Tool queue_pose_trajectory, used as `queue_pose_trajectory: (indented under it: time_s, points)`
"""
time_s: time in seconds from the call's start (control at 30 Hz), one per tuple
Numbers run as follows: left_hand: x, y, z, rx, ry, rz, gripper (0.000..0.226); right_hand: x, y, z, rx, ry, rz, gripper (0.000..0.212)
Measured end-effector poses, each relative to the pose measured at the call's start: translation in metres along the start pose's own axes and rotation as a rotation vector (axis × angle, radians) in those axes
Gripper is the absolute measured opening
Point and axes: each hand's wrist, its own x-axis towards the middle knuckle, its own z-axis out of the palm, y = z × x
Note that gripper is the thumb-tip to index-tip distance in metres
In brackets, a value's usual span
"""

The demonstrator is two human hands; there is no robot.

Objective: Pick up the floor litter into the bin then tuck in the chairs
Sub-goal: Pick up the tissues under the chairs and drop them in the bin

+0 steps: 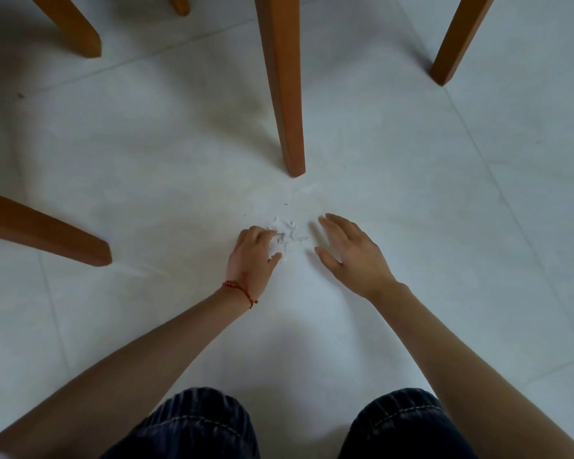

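A small heap of white paper scraps (pixel 287 234) lies on the pale tiled floor, just in front of a wooden chair leg (pixel 284 87). My left hand (pixel 254 256), with a red string bracelet at the wrist, has its fingers curled over the left side of the scraps and closes on some of them. My right hand (pixel 348 251) rests flat on the floor just right of the heap, fingers spread, holding nothing. No bin is in view.
More wooden legs stand around: one at the top left (pixel 77 28), one at the top right (pixel 458 41), one slanting in from the left edge (pixel 47 231). My knees in dark jeans (pixel 199 425) fill the bottom. Floor tiles (pixel 146 154) stretch between.
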Motion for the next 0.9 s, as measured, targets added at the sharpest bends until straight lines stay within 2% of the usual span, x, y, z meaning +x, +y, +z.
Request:
queue_pose_trajectory:
  time_s: [0.17,0.5,0.7,0.8,0.9]
  points:
    - [0.000,-0.005,0.001,-0.146,0.088,-0.021,0.027,0.003,-0.006,0.006,0.031,0.022,-0.029,0.051]
    - [-0.020,-0.018,-0.019,-0.393,0.235,-0.223,0.017,0.011,-0.020,0.013,0.105,0.067,-0.026,0.053]
    - [-0.022,-0.027,-0.033,-0.453,0.267,-0.304,0.016,0.021,-0.039,0.033,0.124,0.001,-0.215,0.057]
    - [-0.023,-0.030,-0.037,-0.513,0.274,-0.334,0.017,0.026,-0.050,0.044,0.256,-0.035,-0.206,0.062]
    - [-0.024,-0.030,-0.039,-0.567,0.283,-0.335,0.018,0.027,-0.060,0.048,0.550,-0.036,-0.051,0.062]
